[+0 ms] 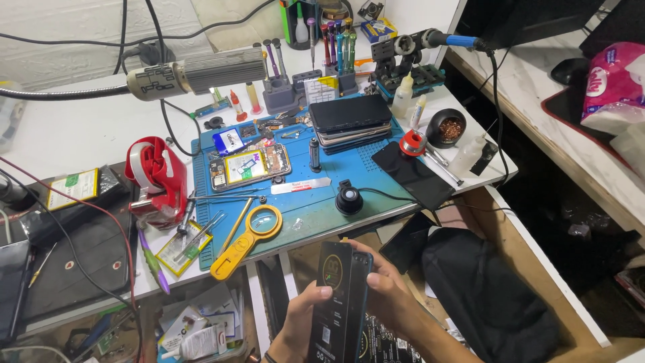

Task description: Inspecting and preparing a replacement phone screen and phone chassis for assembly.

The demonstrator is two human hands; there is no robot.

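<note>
Cluttered bench [94,128] up far; near us, left hand [300,321] and right hand [390,290] both grip the phone [339,302] below the blue mat [322,195]; we'd keep thumbs steady, prying gently along its edge.

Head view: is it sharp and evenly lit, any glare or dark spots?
Head view: the blue mat is bright and sharp; both hands holding the opened phone are dimmer but clear; under-desk area at right falls into shadow; straight edges bow slightly from the wide lens.
</note>
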